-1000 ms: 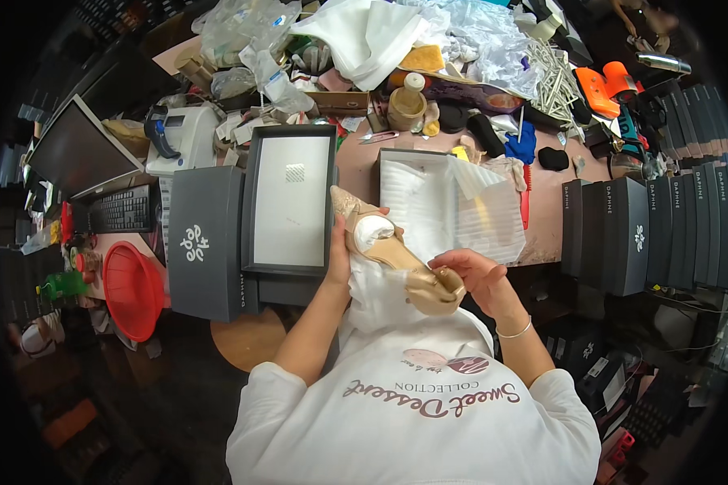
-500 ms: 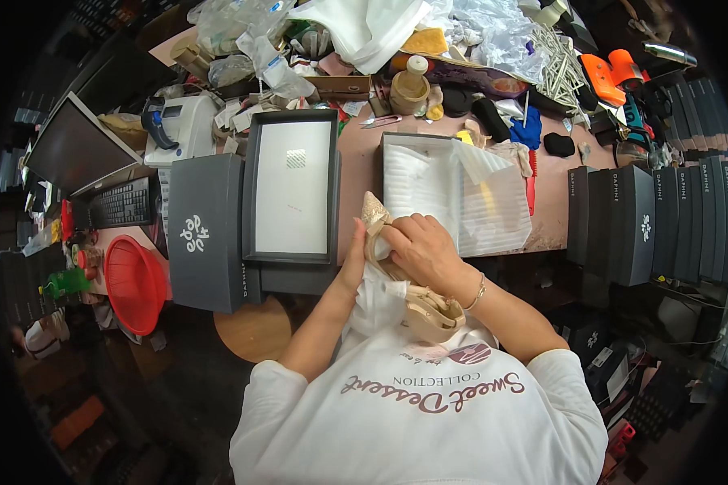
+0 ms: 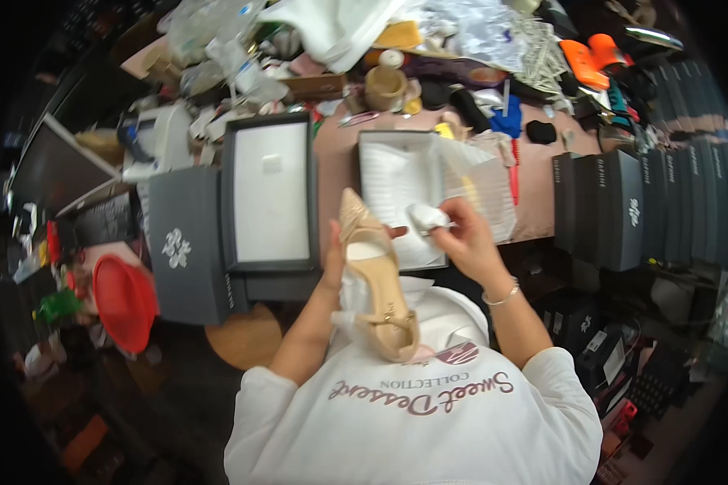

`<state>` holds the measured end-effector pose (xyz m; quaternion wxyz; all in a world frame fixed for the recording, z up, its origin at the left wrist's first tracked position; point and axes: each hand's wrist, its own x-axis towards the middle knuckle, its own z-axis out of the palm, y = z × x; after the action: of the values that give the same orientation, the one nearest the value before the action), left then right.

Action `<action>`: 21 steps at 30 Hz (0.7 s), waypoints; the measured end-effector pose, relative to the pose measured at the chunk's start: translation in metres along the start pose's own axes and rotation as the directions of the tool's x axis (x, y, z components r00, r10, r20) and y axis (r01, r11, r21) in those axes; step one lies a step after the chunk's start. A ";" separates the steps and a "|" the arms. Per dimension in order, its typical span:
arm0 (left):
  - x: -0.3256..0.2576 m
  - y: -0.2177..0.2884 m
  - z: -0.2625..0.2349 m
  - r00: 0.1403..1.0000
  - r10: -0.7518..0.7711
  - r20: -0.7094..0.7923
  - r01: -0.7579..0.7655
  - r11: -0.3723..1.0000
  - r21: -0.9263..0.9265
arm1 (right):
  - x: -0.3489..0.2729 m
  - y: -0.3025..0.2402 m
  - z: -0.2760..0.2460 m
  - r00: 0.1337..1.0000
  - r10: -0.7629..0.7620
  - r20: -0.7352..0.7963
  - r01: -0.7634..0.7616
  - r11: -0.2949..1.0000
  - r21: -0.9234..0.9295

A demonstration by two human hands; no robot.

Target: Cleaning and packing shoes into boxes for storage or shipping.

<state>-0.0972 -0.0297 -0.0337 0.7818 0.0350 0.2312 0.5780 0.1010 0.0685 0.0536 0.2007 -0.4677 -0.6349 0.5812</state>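
A beige pointed-toe shoe with an ankle strap lies toe-away, close to my chest. My left hand is closed around its front part, with fingertips showing on the far side. White wrapping hangs along the shoe's left side. My right hand pinches a crumpled white wad, apart from the shoe and over the near part of a grey shoebox. The box holds white ribbed packing sheet, which spills over its right side.
An open grey box piece with a white inside lies to the left, beside an upright grey box. A red basin is farther left. Grey shoeboxes line the right. Bags and tools clutter the back.
My right hand has come away from the shoe toward the right, carrying the white wad. The shoe is turned so its inside shows. The whole view has shifted slightly left.
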 end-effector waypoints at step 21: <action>-0.005 0.003 0.007 0.994 -0.080 -0.073 0.090 0.985 0.150 | 0.006 -0.005 0.059 0.652 -0.480 0.586 0.725 0.171 -0.667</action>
<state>-0.0985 -0.0323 -0.0248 0.7927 0.0655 0.3020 0.5255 0.0490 0.0413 0.0418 0.0701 -0.1311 -0.9843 0.0947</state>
